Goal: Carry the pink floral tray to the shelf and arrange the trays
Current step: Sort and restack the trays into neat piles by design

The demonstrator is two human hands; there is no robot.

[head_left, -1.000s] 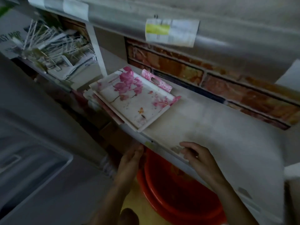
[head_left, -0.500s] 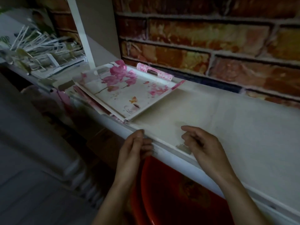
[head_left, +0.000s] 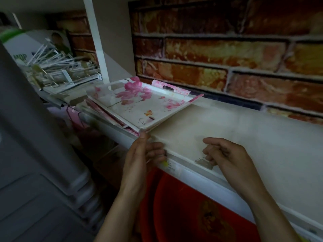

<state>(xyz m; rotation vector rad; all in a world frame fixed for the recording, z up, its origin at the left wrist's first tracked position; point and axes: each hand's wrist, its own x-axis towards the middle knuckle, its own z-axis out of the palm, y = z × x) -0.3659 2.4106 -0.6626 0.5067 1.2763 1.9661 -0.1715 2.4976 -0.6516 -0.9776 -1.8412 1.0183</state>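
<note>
A white tray with pink flowers lies tilted on a stack of similar trays at the left end of the white shelf. Its near corner overhangs the shelf's front edge. My left hand is just below that corner, and its thumb tip touches it. The fingers curl loosely and hold nothing. My right hand hovers over the bare shelf to the right, fingers half curled and empty.
A brick-pattern wall backs the shelf. A white upright post stands behind the trays. Packaged white items fill the shelf to the left. A red plastic basin sits under the shelf. A grey surface rises on my left.
Both hands have risen from below the shelf edge. The left hand has reached the tray's near corner. The view has moved closer to the shelf. The tray has not moved.
</note>
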